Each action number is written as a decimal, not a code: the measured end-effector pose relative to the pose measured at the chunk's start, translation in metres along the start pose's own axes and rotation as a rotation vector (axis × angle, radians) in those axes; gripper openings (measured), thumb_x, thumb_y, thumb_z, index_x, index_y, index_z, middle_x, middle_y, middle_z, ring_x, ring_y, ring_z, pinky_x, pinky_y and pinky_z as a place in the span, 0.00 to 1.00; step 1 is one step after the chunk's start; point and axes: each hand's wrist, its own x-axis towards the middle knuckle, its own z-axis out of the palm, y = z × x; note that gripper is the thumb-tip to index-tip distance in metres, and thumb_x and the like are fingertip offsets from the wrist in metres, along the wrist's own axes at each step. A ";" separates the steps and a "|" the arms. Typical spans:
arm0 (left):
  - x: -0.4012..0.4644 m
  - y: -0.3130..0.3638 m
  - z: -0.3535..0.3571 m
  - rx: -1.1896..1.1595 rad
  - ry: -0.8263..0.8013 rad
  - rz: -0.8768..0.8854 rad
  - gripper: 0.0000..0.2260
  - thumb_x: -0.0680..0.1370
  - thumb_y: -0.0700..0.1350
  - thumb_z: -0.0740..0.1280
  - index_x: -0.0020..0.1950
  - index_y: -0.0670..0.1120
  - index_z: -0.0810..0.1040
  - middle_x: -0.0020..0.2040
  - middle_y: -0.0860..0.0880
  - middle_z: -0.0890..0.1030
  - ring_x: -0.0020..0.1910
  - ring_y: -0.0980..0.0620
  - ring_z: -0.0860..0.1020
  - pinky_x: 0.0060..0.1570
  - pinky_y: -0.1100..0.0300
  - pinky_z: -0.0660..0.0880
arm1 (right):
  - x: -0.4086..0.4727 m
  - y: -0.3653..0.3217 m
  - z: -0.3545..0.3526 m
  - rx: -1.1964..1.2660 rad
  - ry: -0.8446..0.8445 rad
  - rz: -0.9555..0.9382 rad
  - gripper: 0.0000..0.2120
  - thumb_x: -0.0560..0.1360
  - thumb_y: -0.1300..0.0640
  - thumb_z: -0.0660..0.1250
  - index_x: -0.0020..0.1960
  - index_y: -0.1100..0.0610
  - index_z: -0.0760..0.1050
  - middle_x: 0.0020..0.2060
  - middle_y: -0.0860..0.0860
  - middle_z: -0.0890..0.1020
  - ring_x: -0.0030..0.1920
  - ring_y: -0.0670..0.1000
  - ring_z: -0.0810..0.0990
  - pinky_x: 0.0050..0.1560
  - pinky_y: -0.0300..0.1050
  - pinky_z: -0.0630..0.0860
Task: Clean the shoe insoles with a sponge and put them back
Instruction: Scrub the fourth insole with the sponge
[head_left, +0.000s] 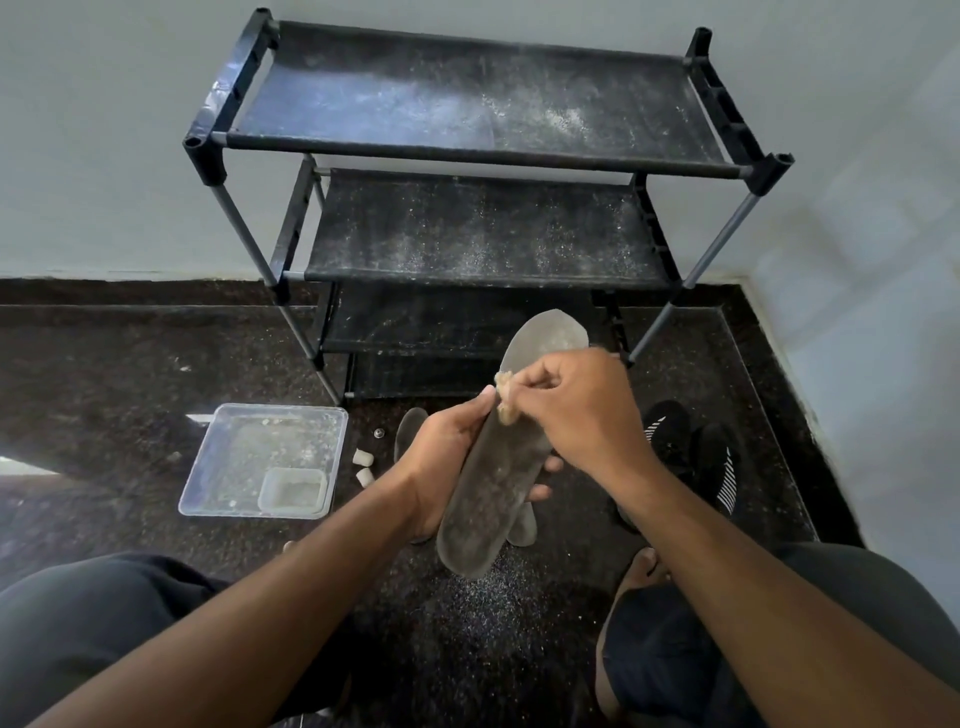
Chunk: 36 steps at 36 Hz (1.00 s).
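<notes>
From the head camera I see my left hand (447, 457) closed around one insole (498, 467), holding it by its edges above the floor (130, 364), with the toe end pointing to the rack (478, 156). My right hand (582, 410) pinches a small sponge (504, 397) and presses it on the upper part of this insole. The sponge looks worn and crumbly, and pale crumbs lie on the floor under the insole.

I judge the task is in the middle: this insole is under scrubbing, its lower part looks dusty, and nothing is put back yet. A second insole (410, 431) lies on the floor, partly hidden behind my left hand; I cannot tell if it is already clean.

Count: two insoles, two black shoes (691, 452) side by side at the right, one sponge in the hand, two small pale pieces (363, 466) beside one clear tray (249, 436), and one small tub (292, 492) inside the tray.
</notes>
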 end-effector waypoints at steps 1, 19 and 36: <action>-0.001 0.000 0.001 0.004 0.005 0.006 0.27 0.86 0.57 0.53 0.51 0.46 0.89 0.49 0.40 0.86 0.46 0.42 0.85 0.47 0.45 0.83 | -0.002 0.000 0.002 0.015 -0.075 0.038 0.08 0.74 0.60 0.73 0.36 0.55 0.84 0.31 0.46 0.85 0.32 0.45 0.85 0.27 0.43 0.79; 0.001 0.002 -0.001 -0.011 -0.005 0.025 0.26 0.85 0.62 0.53 0.62 0.46 0.83 0.53 0.41 0.85 0.48 0.43 0.84 0.46 0.45 0.83 | 0.002 0.007 0.006 -0.084 -0.003 -0.130 0.08 0.75 0.57 0.74 0.37 0.53 0.84 0.29 0.44 0.84 0.32 0.40 0.83 0.29 0.34 0.77; 0.005 0.007 -0.005 0.077 0.004 0.069 0.43 0.78 0.74 0.41 0.75 0.46 0.73 0.68 0.39 0.80 0.64 0.41 0.81 0.61 0.46 0.81 | 0.001 0.012 0.012 -0.294 -0.077 -0.316 0.03 0.75 0.55 0.75 0.47 0.53 0.86 0.37 0.44 0.84 0.35 0.42 0.82 0.34 0.36 0.79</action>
